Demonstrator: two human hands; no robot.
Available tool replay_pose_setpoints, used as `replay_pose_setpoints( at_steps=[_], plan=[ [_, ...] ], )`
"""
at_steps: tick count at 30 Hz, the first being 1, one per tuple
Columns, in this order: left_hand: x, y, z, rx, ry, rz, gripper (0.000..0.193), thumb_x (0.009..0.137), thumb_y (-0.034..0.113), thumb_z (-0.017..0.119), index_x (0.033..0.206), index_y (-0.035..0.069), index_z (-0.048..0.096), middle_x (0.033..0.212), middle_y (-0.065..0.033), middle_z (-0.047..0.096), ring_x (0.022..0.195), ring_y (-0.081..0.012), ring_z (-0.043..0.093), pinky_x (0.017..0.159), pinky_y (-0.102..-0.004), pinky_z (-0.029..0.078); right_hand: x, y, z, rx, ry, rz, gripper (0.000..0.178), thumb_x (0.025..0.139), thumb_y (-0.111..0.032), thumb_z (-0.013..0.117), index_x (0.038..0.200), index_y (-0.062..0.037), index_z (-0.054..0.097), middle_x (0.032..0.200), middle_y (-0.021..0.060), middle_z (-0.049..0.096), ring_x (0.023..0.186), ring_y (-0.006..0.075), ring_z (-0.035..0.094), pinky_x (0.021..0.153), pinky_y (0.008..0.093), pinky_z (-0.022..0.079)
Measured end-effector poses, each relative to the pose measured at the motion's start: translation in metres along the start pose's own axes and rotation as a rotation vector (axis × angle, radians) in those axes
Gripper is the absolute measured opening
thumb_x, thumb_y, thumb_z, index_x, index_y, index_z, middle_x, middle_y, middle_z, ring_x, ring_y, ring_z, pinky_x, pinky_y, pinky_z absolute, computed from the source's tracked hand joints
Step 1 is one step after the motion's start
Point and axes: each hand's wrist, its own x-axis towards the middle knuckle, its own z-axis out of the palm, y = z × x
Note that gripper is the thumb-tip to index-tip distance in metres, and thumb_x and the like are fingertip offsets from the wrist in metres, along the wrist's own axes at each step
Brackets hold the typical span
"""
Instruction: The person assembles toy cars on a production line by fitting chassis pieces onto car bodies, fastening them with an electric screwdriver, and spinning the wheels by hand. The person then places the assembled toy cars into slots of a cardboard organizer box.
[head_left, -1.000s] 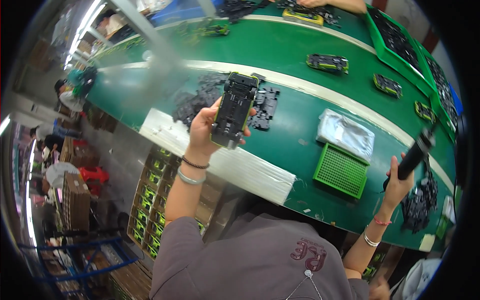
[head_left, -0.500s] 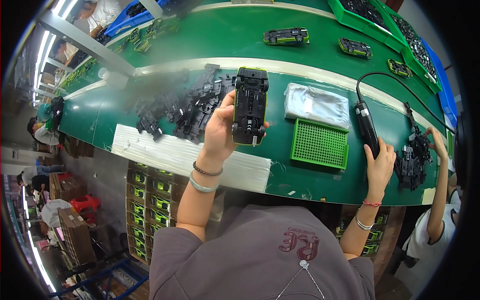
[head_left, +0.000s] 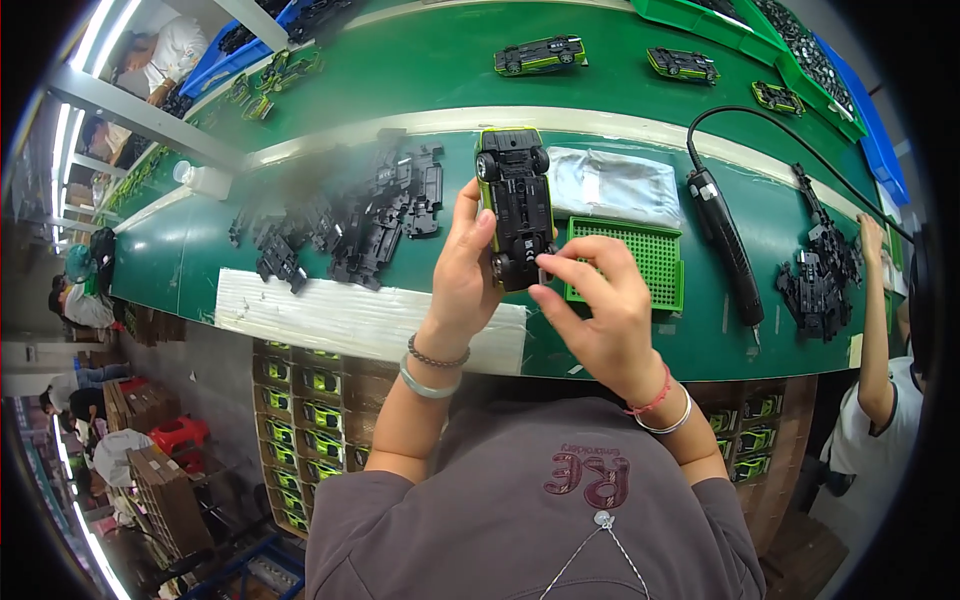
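My left hand [head_left: 465, 265] grips a toy car [head_left: 520, 205], yellow-green at its edges, with its black underside and wheels facing me. My right hand [head_left: 612, 305] is at the car's lower end, thumb and forefinger bent around the corner by a wheel. Anything small between those fingertips is hidden. On the green bench, right of my right hand, lies a black corded electric screwdriver [head_left: 728, 240], its bit pointing toward the near edge. Behind my right hand sits a green perforated tray [head_left: 660, 265], with a pale plastic bag [head_left: 620, 185] just beyond it.
Black plastic chassis parts lie piled left [head_left: 385, 215] and right [head_left: 822, 290]. More toy cars [head_left: 540, 55] rest upside down beyond a pale divider strip [head_left: 620, 122]. Green bins [head_left: 840, 115] stand far right. A co-worker's arm [head_left: 875, 320] reaches in at right; boxed cars [head_left: 300, 420] stand below the bench.
My right hand has let go of the screwdriver, which now lies on the bench, and has moved left to the toy car. The car has tilted slightly in my left hand.
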Motion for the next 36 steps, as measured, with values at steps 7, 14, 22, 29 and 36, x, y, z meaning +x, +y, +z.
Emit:
replay_pose_setpoints(
  at_steps=[7,14,22,29,36],
  plan=[
    [0.0,-0.012,0.011,0.028,0.124,0.153,0.038,0.097,0.021,0.039,0.13,0.009,0.026,0.119,-0.0142,0.051,0.1,-0.0291,0.059,0.083,-0.0401,0.051,-0.002,0.001,0.023,-0.11,0.143,-0.046,0.027,0.063,-0.01,0.075,0.087,-0.0039,0.065,0.085,0.0077,0.056,0.084,0.0275,0.054,0.072,0.0377,0.046],
    [0.003,-0.01,0.007,-0.015,0.124,0.205,0.04,0.097,0.028,0.037,0.131,0.009,0.027,0.116,-0.0157,0.052,0.102,-0.0308,0.058,0.083,-0.0471,0.052,-0.015,0.005,0.013,-0.068,0.125,-0.192,0.029,0.064,-0.011,0.073,0.091,-0.0054,0.066,0.092,0.0072,0.055,0.093,0.0302,0.052,0.078,0.0409,0.044],
    [-0.001,-0.01,0.008,-0.126,0.077,0.143,0.043,0.098,0.034,0.033,0.134,0.01,0.033,0.123,-0.0158,0.05,0.104,-0.0325,0.057,0.085,-0.0484,0.051,-0.016,0.016,-0.007,-0.074,0.117,-0.095,0.025,0.066,-0.017,0.075,0.086,-0.0047,0.066,0.103,0.0115,0.057,0.105,0.0325,0.05,0.087,0.0405,0.043],
    [0.0,-0.013,0.01,-0.071,0.057,0.151,0.043,0.097,0.031,0.035,0.134,0.009,0.031,0.12,-0.0157,0.052,0.104,-0.0326,0.057,0.086,-0.0452,0.05,-0.005,0.02,0.002,-0.034,0.209,0.042,0.019,0.069,-0.011,0.072,0.085,-0.0026,0.066,0.091,0.0098,0.058,0.091,0.0283,0.054,0.078,0.0372,0.045],
    [-0.002,-0.017,0.018,-0.024,0.05,0.173,0.041,0.097,0.029,0.035,0.132,0.008,0.029,0.117,-0.0148,0.052,0.102,-0.0314,0.057,0.089,-0.0417,0.049,-0.006,0.021,0.016,0.045,0.25,0.111,0.017,0.068,-0.004,0.071,0.083,0.0002,0.064,0.081,0.0097,0.058,0.076,0.0261,0.055,0.07,0.0359,0.045]
  ],
)
